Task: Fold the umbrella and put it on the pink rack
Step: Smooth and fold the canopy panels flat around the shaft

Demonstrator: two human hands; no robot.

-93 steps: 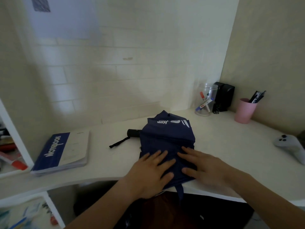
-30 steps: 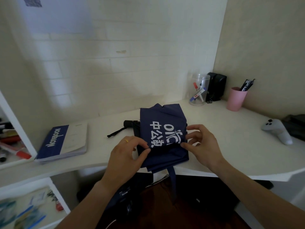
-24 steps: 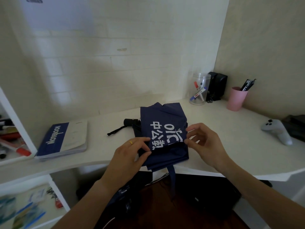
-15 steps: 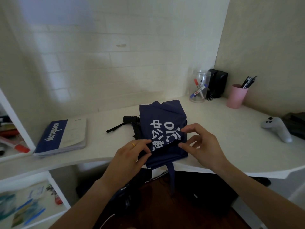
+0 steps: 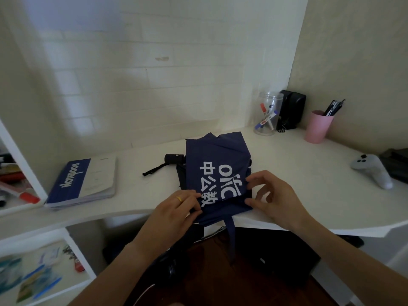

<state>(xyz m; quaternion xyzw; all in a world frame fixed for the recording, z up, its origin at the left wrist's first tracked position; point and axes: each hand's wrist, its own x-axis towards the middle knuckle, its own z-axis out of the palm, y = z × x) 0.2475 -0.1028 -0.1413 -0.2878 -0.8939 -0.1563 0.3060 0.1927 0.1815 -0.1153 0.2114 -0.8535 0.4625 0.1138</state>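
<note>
The umbrella [image 5: 217, 171] lies flat on the white tabletop [image 5: 298, 180], near the front edge, with its dark blue cloth laid in flat layers. The cloth is thin and smooth, with soft creases, and it carries large white printed characters. A narrow strap of the same cloth [image 5: 231, 237] hangs down over the edge of the tabletop. The short black handle [image 5: 174, 159] sticks out on the left side of the cloth, and a thin black wrist loop [image 5: 154, 170] lies on the tabletop beside it.

The left hand [image 5: 174, 214] pinches the near left edge of the cloth between thumb and fingers; the fingers are closed on the fabric. A gold ring [image 5: 179, 199] is on one finger. The right hand [image 5: 274, 198] is at the right edge of the cloth, half open, with curved fingers; the thumb and the fingertips touch the fabric on that side, but I cannot tell whether it really clamps the cloth.

On the left of the tabletop lies a notebook [image 5: 82, 183] with a blue and white cover. At the back right stand a clear plastic jar [image 5: 267, 113] with markers inside, a black box-shaped object [image 5: 292, 109] and a pink cup [image 5: 318, 127] with dark pens. A light grey game controller [image 5: 373, 170] with a rounded shape lies at the right. The wall behind is covered with pale brick-pattern tiles.
</note>
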